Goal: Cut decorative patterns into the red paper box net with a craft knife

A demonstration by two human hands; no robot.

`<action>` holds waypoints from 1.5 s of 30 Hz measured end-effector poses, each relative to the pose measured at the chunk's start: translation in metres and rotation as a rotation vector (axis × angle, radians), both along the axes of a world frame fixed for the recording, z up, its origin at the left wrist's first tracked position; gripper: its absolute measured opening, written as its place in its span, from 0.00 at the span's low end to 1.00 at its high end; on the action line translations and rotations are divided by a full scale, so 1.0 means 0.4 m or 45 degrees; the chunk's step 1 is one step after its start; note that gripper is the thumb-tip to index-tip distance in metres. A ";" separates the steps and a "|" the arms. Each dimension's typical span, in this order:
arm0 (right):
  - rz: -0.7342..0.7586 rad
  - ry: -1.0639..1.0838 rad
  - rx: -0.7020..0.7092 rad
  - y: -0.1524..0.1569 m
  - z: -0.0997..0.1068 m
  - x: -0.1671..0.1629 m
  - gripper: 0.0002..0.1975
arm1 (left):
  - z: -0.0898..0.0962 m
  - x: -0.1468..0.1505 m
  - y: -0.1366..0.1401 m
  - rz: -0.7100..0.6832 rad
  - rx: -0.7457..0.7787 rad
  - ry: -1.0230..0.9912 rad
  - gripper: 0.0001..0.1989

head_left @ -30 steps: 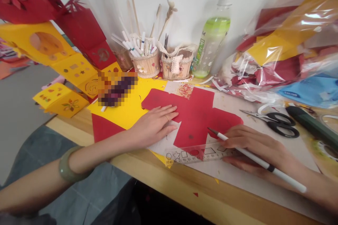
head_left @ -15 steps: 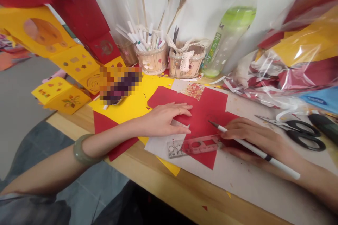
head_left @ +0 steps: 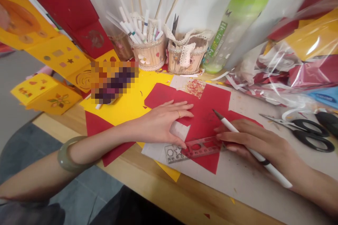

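Observation:
Across the table lies a cut piece of red paper (head_left: 202,121) with faint dark marks near its middle. My left hand (head_left: 155,121) rests palm down on it, fingers spread, the thumb tip at the edge of a clear plastic ruler (head_left: 196,150). That ruler has shape cutouts and lies over the lower part of the red paper. In my right hand (head_left: 256,144) is a white pen (head_left: 277,174) with a dark tip, pointing up and left over the paper. The right fingers sit by the ruler's right end; whether they press on it I cannot tell.
Black-handled scissors (head_left: 298,124) lie right of my right hand. Behind stand a cup of markers (head_left: 149,54), a lace-trimmed cup (head_left: 185,59) and a green-liquid bottle (head_left: 215,49). Yellow paper boxes (head_left: 49,95) are at left; a clear plastic bag (head_left: 303,66) fills the right.
My left thumb has moved down to the ruler's edge. The pen now tilts more steeply, its tip shifted up from the marks. The view has shifted slightly.

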State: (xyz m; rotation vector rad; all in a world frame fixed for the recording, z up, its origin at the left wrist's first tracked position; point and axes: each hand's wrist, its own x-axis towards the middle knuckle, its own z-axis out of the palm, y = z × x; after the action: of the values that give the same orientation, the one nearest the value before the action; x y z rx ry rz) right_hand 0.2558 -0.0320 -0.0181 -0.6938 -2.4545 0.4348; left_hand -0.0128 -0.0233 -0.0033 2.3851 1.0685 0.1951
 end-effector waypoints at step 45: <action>0.023 -0.109 -0.147 0.013 0.010 -0.025 0.08 | -0.018 0.037 -0.193 0.002 0.927 -0.121 0.10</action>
State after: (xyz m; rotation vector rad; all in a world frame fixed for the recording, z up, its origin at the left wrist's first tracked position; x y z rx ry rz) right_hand 0.2457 -0.0268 -0.0142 -0.7519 -2.5332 0.5686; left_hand 0.0020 -0.1007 -0.0107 2.9579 1.0771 0.8091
